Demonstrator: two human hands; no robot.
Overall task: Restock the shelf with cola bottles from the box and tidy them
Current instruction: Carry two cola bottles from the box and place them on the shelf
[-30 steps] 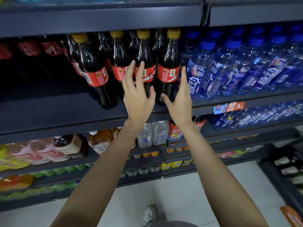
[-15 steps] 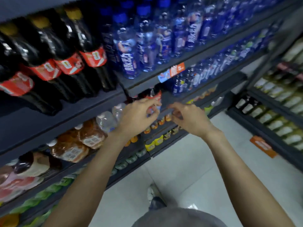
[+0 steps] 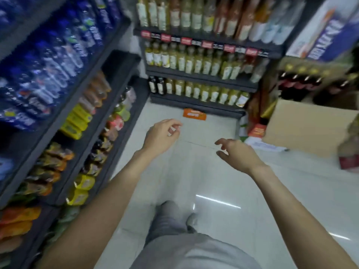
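The view is blurred and turned away from the cola shelf. At the right, a brown cardboard box (image 3: 303,127) stands open with its flap facing me. Behind it, dark cola bottles (image 3: 299,82) with yellow caps show their tops. My left hand (image 3: 161,135) hangs over the pale floor with loosely curled fingers and holds nothing. My right hand (image 3: 236,154) is a little lower and further right, fingers spread and relaxed, also holding nothing. Both hands are well short of the box.
Dark shelves (image 3: 83,105) on the left carry blue bottles (image 3: 50,55) and mixed drinks below. Another shelf unit (image 3: 198,78) of yellow-green bottles stands ahead. An orange sign (image 3: 194,114) lies on the floor. A white and blue carton (image 3: 326,30) sits at the upper right.
My hands left the cola bottles on the shelf and dropped. The view swung right and down, from the cola shelf to the aisle floor and the box.
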